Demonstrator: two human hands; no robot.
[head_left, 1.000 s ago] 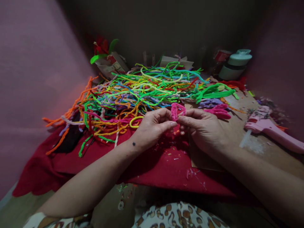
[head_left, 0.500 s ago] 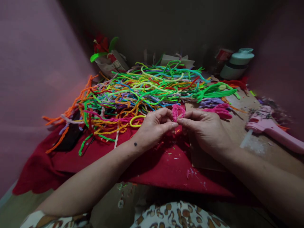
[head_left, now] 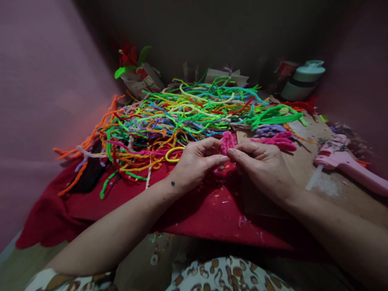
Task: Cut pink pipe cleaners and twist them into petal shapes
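Between my two hands is a small looped piece of pink pipe cleaner (head_left: 227, 141), held upright above the table's front part. My left hand (head_left: 203, 157) pinches its left side between thumb and fingers. From the right, my right hand (head_left: 260, 163) grips its lower right side with thumb and fingertips. The lower end of the piece is partly hidden by the fingertips. Just past my right hand lies a bundle of bent pink pipe cleaners (head_left: 277, 141). Beside my left hand is the yellow handle of scissors (head_left: 173, 154), its blades not visible.
A large pile of coloured pipe cleaners (head_left: 188, 109) spreads across the red cloth (head_left: 200, 218). On the right, a pink glue gun (head_left: 342, 157) lies on a cardboard sheet (head_left: 315, 137). A pale green bottle (head_left: 303, 81) stands at the back right. Dark object (head_left: 87, 173) at left.
The pink loop has been squeezed narrower, its open middle closing up. Both hands stay in nearly the same place, with the fingers slightly shifted.
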